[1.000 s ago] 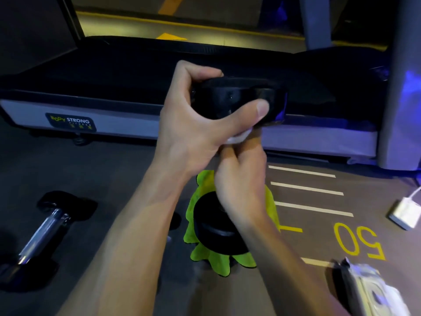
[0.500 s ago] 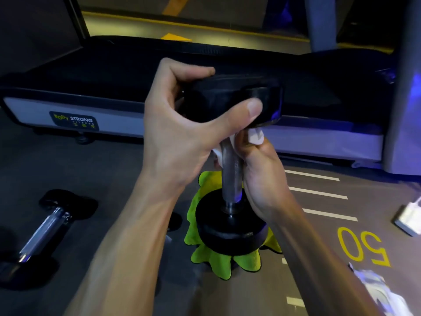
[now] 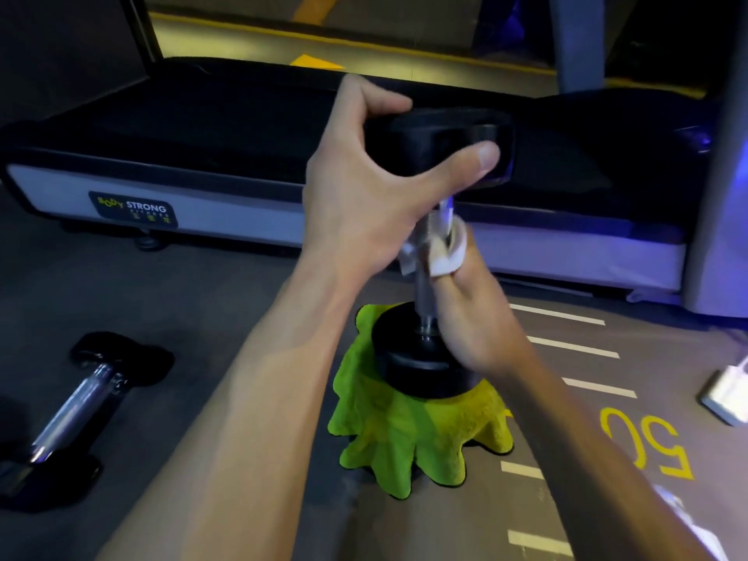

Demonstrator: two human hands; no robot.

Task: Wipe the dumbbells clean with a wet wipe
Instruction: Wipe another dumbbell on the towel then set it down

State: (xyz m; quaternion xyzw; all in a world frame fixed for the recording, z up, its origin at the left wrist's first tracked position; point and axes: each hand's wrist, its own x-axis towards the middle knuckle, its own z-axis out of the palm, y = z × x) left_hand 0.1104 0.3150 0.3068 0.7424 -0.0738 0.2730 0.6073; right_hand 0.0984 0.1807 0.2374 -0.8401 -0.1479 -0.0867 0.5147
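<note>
While the left hand (image 3: 364,196) clamps the top head of the upright dumbbell (image 3: 425,358) standing on the green cloth (image 3: 404,439), the right hand (image 3: 473,317) pinches the wet wipe (image 3: 445,257) round its shaft; hard rubbing could tip it off the soft cloth.

Both forearms are bare to the frame edge, and the hands (image 3: 364,196) carry no gloves, rings or watch.

Upright black dumbbell (image 3: 421,358), white wet wipe (image 3: 447,253) against its chrome handle
</note>
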